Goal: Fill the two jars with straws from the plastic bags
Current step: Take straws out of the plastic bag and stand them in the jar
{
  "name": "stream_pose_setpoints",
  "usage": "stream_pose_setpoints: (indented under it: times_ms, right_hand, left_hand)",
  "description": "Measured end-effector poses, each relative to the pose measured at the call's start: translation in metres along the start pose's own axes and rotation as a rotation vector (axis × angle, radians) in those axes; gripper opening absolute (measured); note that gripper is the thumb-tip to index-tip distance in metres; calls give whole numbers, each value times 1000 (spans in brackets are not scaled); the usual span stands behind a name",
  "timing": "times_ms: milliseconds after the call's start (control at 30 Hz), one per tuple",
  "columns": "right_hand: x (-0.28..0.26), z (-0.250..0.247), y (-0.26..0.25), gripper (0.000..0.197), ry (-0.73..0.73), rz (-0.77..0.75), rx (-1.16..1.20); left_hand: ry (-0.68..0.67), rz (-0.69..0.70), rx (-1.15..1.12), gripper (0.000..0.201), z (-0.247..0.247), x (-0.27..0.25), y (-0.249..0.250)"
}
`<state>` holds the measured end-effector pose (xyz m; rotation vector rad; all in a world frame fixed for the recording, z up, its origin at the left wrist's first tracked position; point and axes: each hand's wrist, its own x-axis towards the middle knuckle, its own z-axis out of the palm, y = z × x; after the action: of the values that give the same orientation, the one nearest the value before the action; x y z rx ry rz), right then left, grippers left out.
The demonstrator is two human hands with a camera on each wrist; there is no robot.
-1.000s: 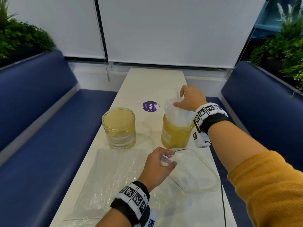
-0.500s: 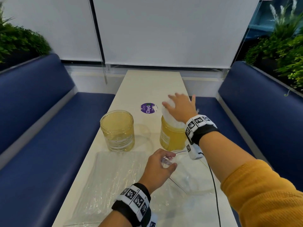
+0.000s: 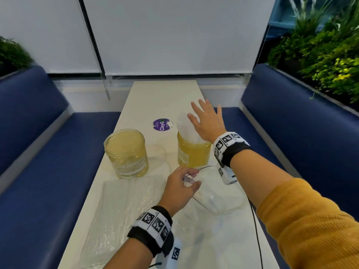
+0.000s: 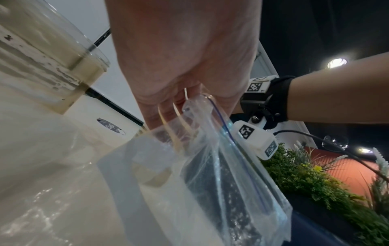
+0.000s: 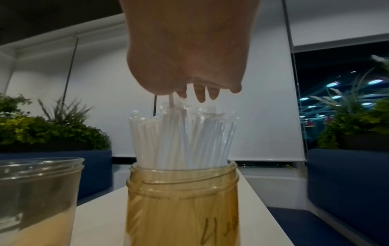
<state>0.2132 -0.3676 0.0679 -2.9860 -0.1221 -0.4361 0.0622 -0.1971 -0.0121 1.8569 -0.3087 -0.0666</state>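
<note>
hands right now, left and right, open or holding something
Left hand: pinching the rim of the emptied plastic bag.
Right hand: open, fingers spread above the straws in the jar, holding nothing.

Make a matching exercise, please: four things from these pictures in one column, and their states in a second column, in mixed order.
Things:
1. left jar
2. right jar
3. left hand
4. right hand

States:
A. fingers spread, above the straws
B. no straws inside
C. pinches the mouth of a plastic bag
D. holds a bundle of straws standing upright

Pairs: 1-B, 2-D, 3-C, 4-A
</note>
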Motion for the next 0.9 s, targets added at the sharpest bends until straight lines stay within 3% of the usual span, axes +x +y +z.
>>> stream_pose_setpoints:
  times_ms: [133,267,367,433,500,567,633,733,833,900]
  right_hand:
    - [-11,9,9,70,-231,71,-12]
    - [-17,-14,9,81,-27,97,146]
    - [-35,-31,17,67,12,109,267]
    - [-53,-43,22,57,-108,180,361]
    - [-77,-50,24,70,-289,183,417]
    - [-105,-53,24,73,-374,163,479]
    - [-130,-48,26,58,-368,157,525]
    - [-162,-27,34,15,-291,191,554]
    - [-195,-13,40,14,-154,366,777]
    - [-217,-9,40,17,-99,450,917]
  left_hand:
    - [-23,36,33,23,3,1,4]
    - [-35,38,35,24,3,0,3]
    - [-40,42,52,29,0,0,4]
    - [-47,51,67,35,-4,3,5]
    - [-60,42,54,44,-7,6,8]
    - [-61,48,38,50,-10,8,11]
    - [-77,85,33,55,-8,7,16]
    - [-177,147,-40,54,-1,-1,22]
    - [-145,152,-67,40,1,-11,14]
    - [-88,77,48,37,-2,-12,-1]
